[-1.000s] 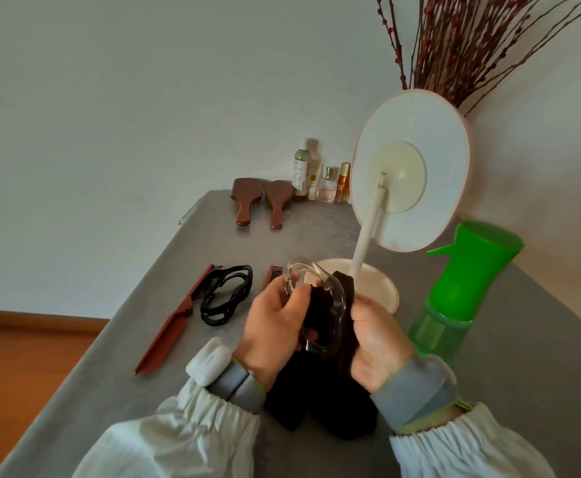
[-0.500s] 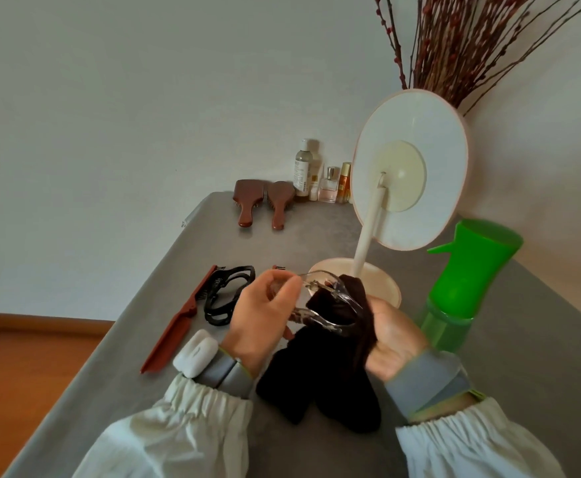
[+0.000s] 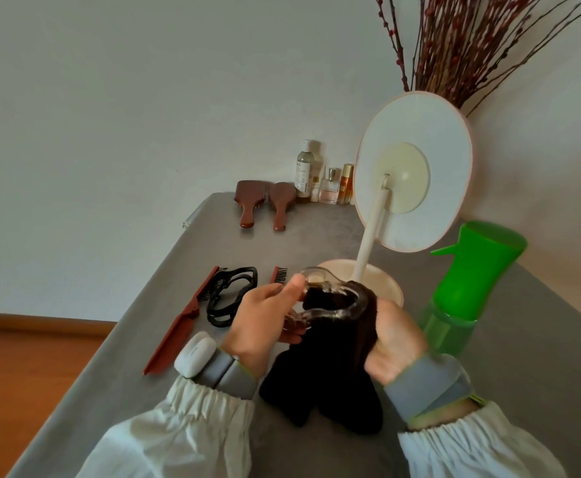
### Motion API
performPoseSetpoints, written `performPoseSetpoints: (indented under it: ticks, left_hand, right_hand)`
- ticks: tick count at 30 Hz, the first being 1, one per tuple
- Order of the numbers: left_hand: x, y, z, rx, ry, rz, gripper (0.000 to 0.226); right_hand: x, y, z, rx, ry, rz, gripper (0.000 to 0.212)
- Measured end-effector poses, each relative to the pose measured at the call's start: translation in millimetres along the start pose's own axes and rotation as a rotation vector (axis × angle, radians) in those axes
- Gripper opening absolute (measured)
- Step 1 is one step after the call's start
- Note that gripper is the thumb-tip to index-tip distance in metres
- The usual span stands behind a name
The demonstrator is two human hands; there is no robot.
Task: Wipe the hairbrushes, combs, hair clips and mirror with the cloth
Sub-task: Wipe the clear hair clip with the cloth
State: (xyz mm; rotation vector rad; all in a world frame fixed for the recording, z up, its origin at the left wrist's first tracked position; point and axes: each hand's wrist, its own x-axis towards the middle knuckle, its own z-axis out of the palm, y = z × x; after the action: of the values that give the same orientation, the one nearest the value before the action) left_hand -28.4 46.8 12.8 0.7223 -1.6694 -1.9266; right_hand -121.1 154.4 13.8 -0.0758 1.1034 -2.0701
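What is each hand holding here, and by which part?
Left hand grips the clear hair clip at its left end; right hand holds the dark cloth bunched near its top, against the clip.

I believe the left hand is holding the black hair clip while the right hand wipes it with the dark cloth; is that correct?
Not quite: in the head view the left hand holds the clear hair clip, not the black one. The black hair clip lies on the table beside the long comb. The right hand does wipe with the dark cloth.
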Motion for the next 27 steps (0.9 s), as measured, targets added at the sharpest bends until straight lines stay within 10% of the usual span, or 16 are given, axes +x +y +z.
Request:
performPoseSetpoints:
  ticks: [4,9,17,27]
  left_hand:
    - [1.8,-6.3,8.9,-0.097,0.168,-0.027,0.033]
    - [-8.0,-16.5,19.2,0.423,0.070,0.082,0.036]
    - [6.3,-18.3,9.3,0.016,0.158,0.046,0.014]
    - [2.2,0.0,-2.3,-0.334,-0.217,-0.083,0.029]
  right_hand:
    - [-3.2,1.0,1.8,-0.030,-0.077,-0.129,0.020]
    - [1.9,-0.4,2.8,-0.080,0.072,-0.261,0.017]
    - [-6.4,26.3,7.9,-0.374,-0.198,-0.382,0.032]
    - [-8.0,23.0,-5.1,-1.322,-0.341,-0.998,0.058]
